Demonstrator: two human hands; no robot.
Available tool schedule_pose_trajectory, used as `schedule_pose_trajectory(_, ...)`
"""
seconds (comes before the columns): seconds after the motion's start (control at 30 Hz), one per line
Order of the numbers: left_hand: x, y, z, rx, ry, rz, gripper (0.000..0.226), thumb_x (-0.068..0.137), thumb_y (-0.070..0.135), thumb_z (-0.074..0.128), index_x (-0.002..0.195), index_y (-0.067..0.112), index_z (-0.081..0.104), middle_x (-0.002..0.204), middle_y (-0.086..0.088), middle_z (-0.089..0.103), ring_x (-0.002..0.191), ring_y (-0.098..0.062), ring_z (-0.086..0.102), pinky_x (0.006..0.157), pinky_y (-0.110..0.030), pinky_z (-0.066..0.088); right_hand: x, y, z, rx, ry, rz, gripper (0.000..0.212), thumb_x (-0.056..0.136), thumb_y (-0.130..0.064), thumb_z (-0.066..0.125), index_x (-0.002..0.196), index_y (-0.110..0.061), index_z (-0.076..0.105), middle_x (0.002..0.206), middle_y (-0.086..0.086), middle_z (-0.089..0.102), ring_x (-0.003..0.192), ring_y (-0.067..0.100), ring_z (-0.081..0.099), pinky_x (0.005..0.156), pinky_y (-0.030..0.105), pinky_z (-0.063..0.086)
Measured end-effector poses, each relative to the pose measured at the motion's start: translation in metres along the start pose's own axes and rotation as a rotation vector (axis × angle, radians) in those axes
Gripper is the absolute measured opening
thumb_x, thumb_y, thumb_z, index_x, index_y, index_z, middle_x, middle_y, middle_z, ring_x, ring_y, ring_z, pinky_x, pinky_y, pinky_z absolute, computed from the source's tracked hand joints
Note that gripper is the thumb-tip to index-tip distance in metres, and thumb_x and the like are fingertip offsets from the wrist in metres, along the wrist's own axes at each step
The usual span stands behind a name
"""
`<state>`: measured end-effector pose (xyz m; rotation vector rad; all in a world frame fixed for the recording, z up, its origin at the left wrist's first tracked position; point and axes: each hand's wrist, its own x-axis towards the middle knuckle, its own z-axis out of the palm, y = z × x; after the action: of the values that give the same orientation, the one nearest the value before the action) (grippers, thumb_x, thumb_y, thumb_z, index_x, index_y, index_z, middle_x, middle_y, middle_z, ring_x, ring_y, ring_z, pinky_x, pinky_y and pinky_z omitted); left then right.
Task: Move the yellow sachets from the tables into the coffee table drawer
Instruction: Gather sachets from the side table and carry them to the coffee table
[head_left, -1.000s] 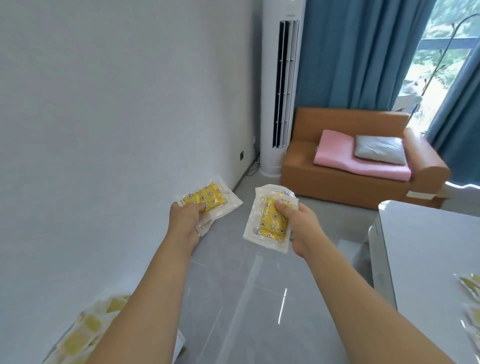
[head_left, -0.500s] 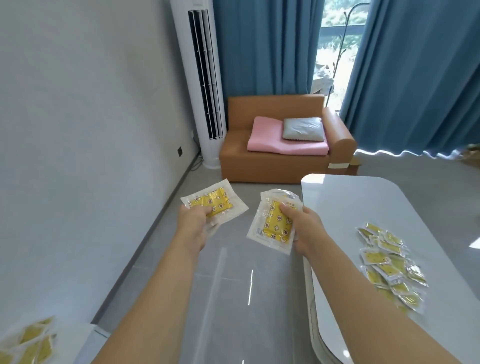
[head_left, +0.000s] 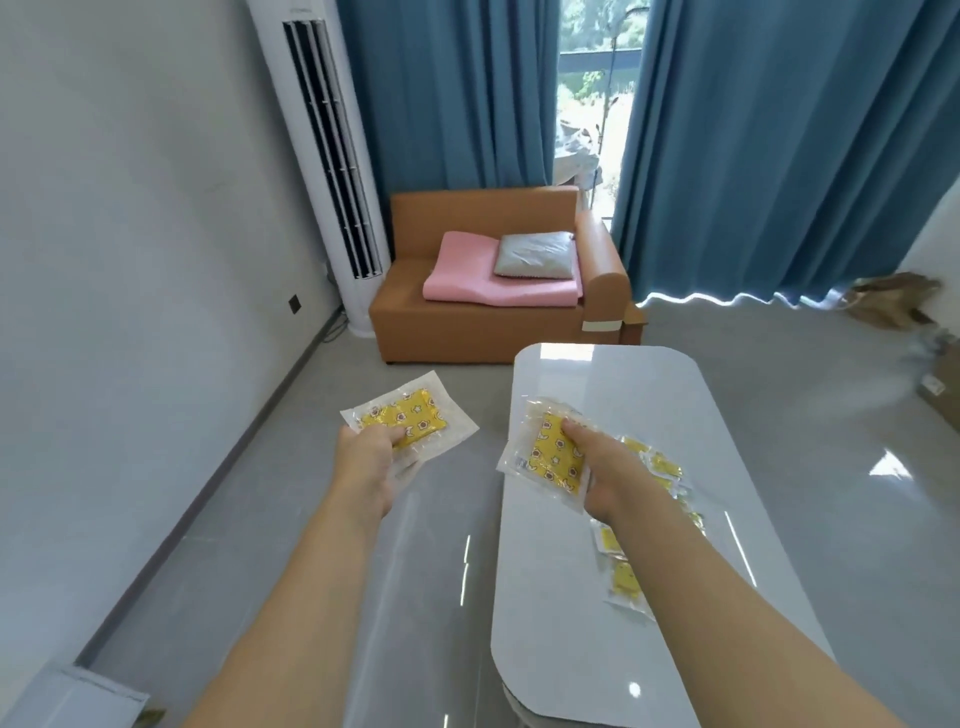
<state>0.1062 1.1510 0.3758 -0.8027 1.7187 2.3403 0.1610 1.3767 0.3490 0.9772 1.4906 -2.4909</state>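
My left hand (head_left: 366, 465) grips a yellow sachet (head_left: 415, 418) in clear wrap, held out over the grey floor. My right hand (head_left: 610, 475) pinches a second yellow sachet (head_left: 550, 457), thumb on top, above the left edge of the white coffee table (head_left: 727, 415). A pile of several more yellow sachets (head_left: 631, 566) lies on that table, partly hidden behind my right hand and forearm. No drawer shows in this view.
An orange sofa (head_left: 467, 322) with a pink cushion and a grey pillow stands ahead by blue curtains. A tall white air conditioner (head_left: 332, 171) stands at the wall. A corner of another white table (head_left: 72, 699) shows at bottom left. Cardboard lies at far right.
My view has swung right, bringing the coffee table and its sachet pile under my right hand. Both hands still hold their sachets; the left table has nearly left the view.
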Motion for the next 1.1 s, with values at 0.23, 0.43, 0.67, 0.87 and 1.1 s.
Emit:
schedule_pose_trajectory(0.23, -0.062, -0.077, 0.133, 0.033, -0.055, -0.026, 0.028, 0.093, -0.004, 0.053, 0.106, 0.019, 0.046, 0.095, -0.005, 0.064, 0.075, -0.021, 0.065, 0.061, -0.033, 0.053, 0.002, -0.057, -0.145, 0.129, -0.026, 0.049, 0.016, 0.099, -0.022, 0.056, 0.105, -0.009, 0.063, 0.082, 0.01, 0.073, 0.072, 0.028, 0.07, 0.055, 0.039, 0.057)
schedule_pose_trajectory(0.43, -0.12, -0.149, 0.231, -0.013, -0.026, -0.057, 0.027, 0.091, -0.005, 0.053, 0.094, 0.021, 0.049, 0.097, -0.006, 0.066, 0.079, -0.025, 0.067, 0.074, -0.04, 0.057, 0.005, -0.106, -0.28, 0.216, -0.03, 0.129, 0.026, 0.102, -0.015, 0.042, 0.107, 0.0, 0.062, 0.084, 0.02, 0.074, 0.072, 0.034, 0.073, 0.084, 0.054, 0.051)
schedule_pose_trajectory(0.67, -0.136, -0.199, 0.318, -0.042, 0.027, -0.078, 0.025, 0.091, -0.003, 0.056, 0.101, 0.017, 0.047, 0.095, -0.007, 0.064, 0.078, -0.025, 0.066, 0.059, -0.035, 0.053, 0.031, -0.158, -0.368, 0.157, 0.02, 0.117, 0.024, 0.102, -0.014, 0.046, 0.116, -0.003, 0.062, 0.085, 0.013, 0.075, 0.07, 0.027, 0.074, 0.056, 0.041, 0.059)
schedule_pose_trajectory(0.87, -0.156, -0.249, 0.439, -0.008, -0.014, -0.093, 0.04, 0.088, 0.001, 0.06, 0.121, 0.016, 0.042, 0.115, -0.011, 0.058, 0.094, -0.03, 0.064, 0.069, -0.04, 0.056, 0.069, -0.218, -0.471, 0.122, 0.071, 0.086, 0.022, 0.1, -0.019, 0.054, 0.114, -0.005, 0.064, 0.087, 0.01, 0.075, 0.075, 0.025, 0.072, 0.045, 0.033, 0.057)
schedule_pose_trajectory(1.1, -0.19, -0.3, 0.561, -0.095, 0.042, -0.132, 0.03, 0.092, -0.004, 0.054, 0.107, 0.017, 0.039, 0.098, -0.008, 0.055, 0.076, -0.025, 0.063, 0.062, -0.037, 0.055, 0.121, -0.282, -0.566, 0.026, 0.043, 0.17, 0.019, 0.097, -0.018, 0.059, 0.111, -0.007, 0.064, 0.107, 0.012, 0.072, 0.083, 0.026, 0.069, 0.043, 0.034, 0.056)
